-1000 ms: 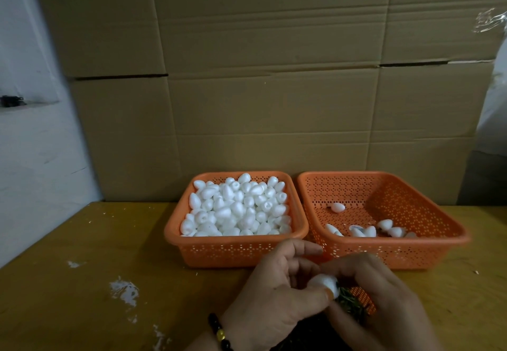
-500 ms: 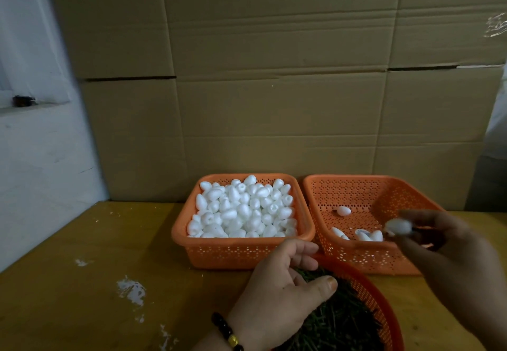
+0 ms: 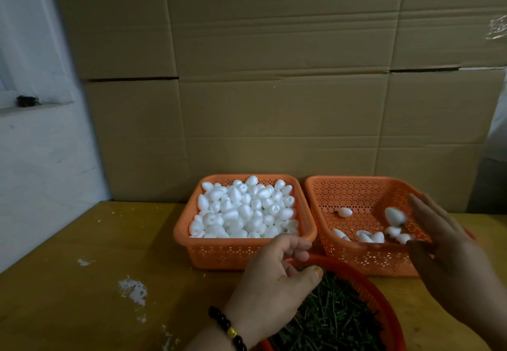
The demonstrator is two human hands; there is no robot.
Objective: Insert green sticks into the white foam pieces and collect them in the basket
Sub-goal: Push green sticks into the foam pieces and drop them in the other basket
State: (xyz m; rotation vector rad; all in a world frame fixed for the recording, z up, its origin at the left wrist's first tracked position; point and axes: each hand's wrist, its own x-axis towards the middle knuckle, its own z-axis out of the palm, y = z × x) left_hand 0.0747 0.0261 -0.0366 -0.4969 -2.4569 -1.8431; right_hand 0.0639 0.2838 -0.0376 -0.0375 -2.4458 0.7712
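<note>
A white foam piece (image 3: pixel 394 216) hangs blurred over the right basket (image 3: pixel 356 257), just off the right hand (image 3: pixel 450 257), fingers spread and empty. Left of that basket, the left hand (image 3: pixel 274 282) rests loosely curled over green sticks (image 3: pixel 334 320), holding nothing

left hand (image 3: pixel 270 282): fingers loosely curled, empty | right hand (image 3: pixel 450 257): fingers straight, spread, empty

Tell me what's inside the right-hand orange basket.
The right basket holds a few white foam pieces on its perforated floor, one blurred beside the open right hand. That hand hides the near right corner.
</note>
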